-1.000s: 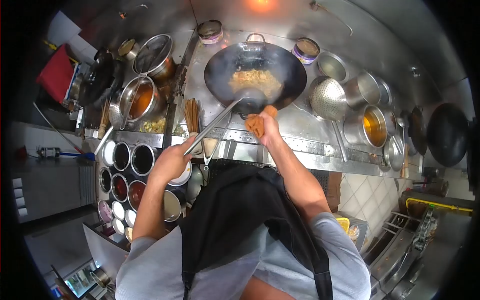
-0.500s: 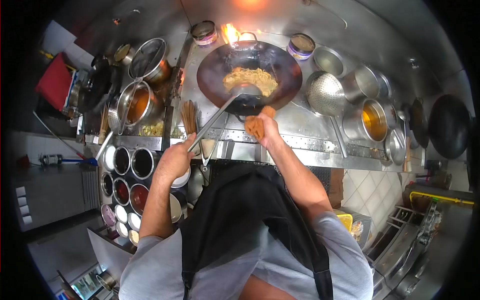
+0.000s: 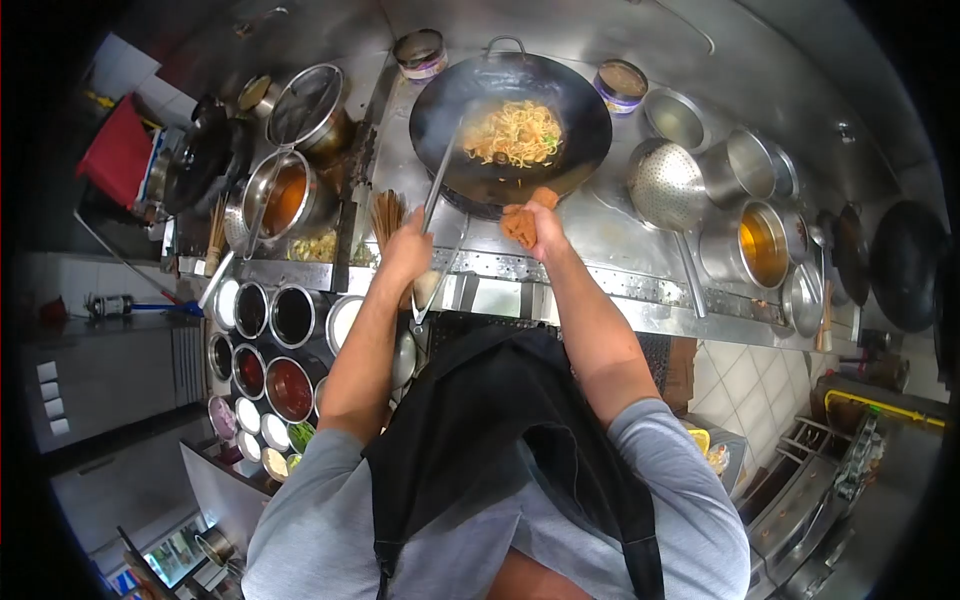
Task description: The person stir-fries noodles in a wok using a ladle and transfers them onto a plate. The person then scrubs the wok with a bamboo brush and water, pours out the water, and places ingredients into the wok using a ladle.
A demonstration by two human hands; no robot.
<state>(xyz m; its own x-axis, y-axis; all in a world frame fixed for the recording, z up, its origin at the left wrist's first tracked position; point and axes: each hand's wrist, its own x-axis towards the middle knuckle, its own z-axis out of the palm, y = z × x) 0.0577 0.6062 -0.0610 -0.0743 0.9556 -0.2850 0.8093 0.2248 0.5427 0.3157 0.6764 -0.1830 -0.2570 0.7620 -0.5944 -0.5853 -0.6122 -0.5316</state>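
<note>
A dark wok [image 3: 582, 120] with a loop handle at its far rim sits on the steel stove, with noodles [image 3: 522, 132] in a steaming heap inside. My left hand [image 3: 405, 250] is closed around a long metal ladle handle [image 3: 443, 178] that reaches into the wok's left side; the bowl end is hard to make out. My right hand [image 3: 546, 230] grips a folded orange cloth [image 3: 520, 224] against the wok's near rim. Whether a second handle lies under the cloth is hidden. Beside my left hand stands a bamboo brush [image 3: 387, 215].
To the right lie a perforated strainer [image 3: 662, 185] and a pot of amber liquid [image 3: 762, 245]. On the left are a pot with a sieve [image 3: 285, 200] and several sauce containers [image 3: 292, 388]. Tins [image 3: 420, 55] flank the wok.
The flame behind the wok is no longer visible. The wok's tilt has changed, and the noodles lie looser and farther right. My left hand has moved forward and right with the ladle.
</note>
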